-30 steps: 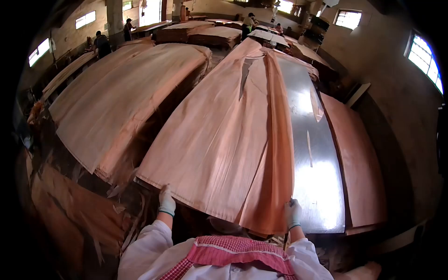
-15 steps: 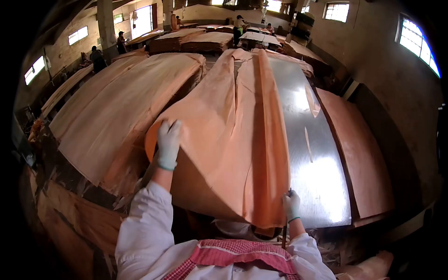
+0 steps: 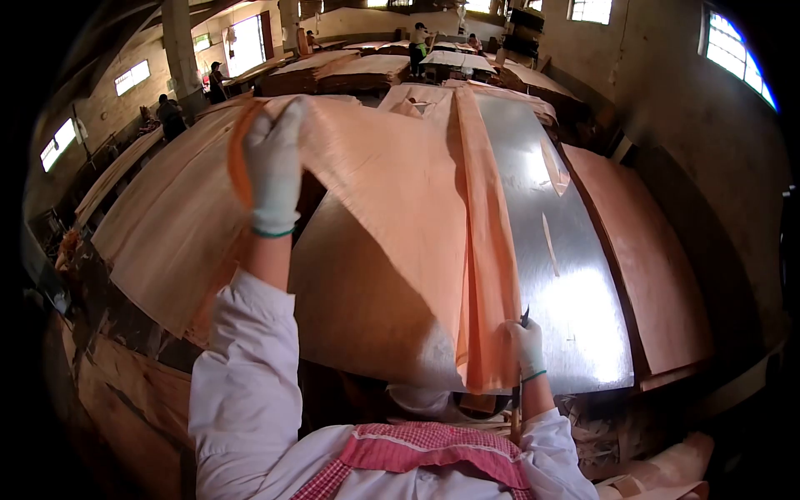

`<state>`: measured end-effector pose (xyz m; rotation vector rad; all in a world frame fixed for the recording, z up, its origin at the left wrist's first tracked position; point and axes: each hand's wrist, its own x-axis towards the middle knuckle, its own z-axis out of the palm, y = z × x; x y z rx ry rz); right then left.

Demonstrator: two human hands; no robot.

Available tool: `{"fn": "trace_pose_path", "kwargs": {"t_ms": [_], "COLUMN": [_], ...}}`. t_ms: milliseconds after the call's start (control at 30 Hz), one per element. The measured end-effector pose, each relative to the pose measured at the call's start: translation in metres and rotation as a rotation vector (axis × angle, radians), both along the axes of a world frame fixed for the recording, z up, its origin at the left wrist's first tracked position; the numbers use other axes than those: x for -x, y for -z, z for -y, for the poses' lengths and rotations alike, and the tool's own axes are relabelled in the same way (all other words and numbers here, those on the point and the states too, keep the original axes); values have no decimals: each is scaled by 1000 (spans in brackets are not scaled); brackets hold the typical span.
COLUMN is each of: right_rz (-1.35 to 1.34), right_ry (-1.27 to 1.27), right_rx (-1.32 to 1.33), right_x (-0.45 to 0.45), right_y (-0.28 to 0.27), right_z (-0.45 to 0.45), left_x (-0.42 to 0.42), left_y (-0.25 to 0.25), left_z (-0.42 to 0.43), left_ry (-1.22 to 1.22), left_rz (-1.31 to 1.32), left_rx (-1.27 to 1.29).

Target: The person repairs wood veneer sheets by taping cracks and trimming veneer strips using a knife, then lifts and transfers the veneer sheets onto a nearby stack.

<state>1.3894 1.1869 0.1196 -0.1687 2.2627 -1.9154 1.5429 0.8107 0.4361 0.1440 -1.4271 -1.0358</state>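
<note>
My left hand (image 3: 277,167), in a white glove, is raised and closed on the edge of a thin orange-tan wood veneer sheet (image 3: 392,192). The sheet lifts and curls at this corner, and its shadow falls on the shiny metal tabletop (image 3: 575,292). A narrow folded strip of veneer (image 3: 483,250) runs lengthwise along the sheet's right side. My right hand (image 3: 525,343), gloved too, is wrapped round a long thin tool (image 3: 516,412) with a dark pointed tip and a slender brown handle. It is beside the near right end of the folded strip; whether it touches the veneer I cannot tell.
Wide veneer stacks stand left (image 3: 179,217) and right (image 3: 642,258) of the table. Loose veneer slivers (image 3: 551,242) lie on the metal. Scraps (image 3: 583,433) litter the floor by my right arm. Farther back, several people work among more stacks (image 3: 362,75).
My left hand has risen and moved away from me, lifting the veneer's corner and uncovering metal beneath it. My right hand stays near the strip, slightly higher, still with the tool.
</note>
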Motion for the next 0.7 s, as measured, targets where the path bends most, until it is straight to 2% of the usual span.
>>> {"fn": "trace_pose_path", "kwargs": {"t_ms": [33, 100, 167, 233, 300, 367, 433, 500, 567, 633, 667, 700], "right_rz": [7, 63, 79, 57, 56, 34, -9, -33, -90, -182, -197, -223], "right_ry": [-10, -39, -32, 13, 19, 34, 52, 59, 65, 70, 78, 80], "right_rx": [38, 4, -39, -92, -154, -175, -159, -228, -313, -419, -520, -530], "right_x": [-5, -11, -11, -14, -14, -14, -16, -11, -15, -25, -25, -19], "right_y": [-12, -31, -38, -29, -12, 1, 10, 37, 55, 61, 65, 71], "right_z": [-1, -10, -20, -38, -54, -63, -68, -83, -97, -108, -114, -117], "left_x": [-15, -44, -75, -102, -131, -160, -185, -195, -214, -224, -219, -216], "left_y": [1, 16, 50, 99, 150, 228, 313, 362, 418, 442, 445, 448], "left_z": [-5, 0, 0, -6, -17, -7, 1, -22, -42, -64, -64, -62], "left_ry": [-60, -239, -239, -237, -257, -232, -89, -135, -67, -59, -322, -322], "left_rz": [22, -6, 57, 12, 104, 181, 168, 137, 92, 133, 283, 374], "left_rx": [-61, 128, -121, -365, -544, -712, -846, -991, -1183, -1215, -1347, -1248]}}
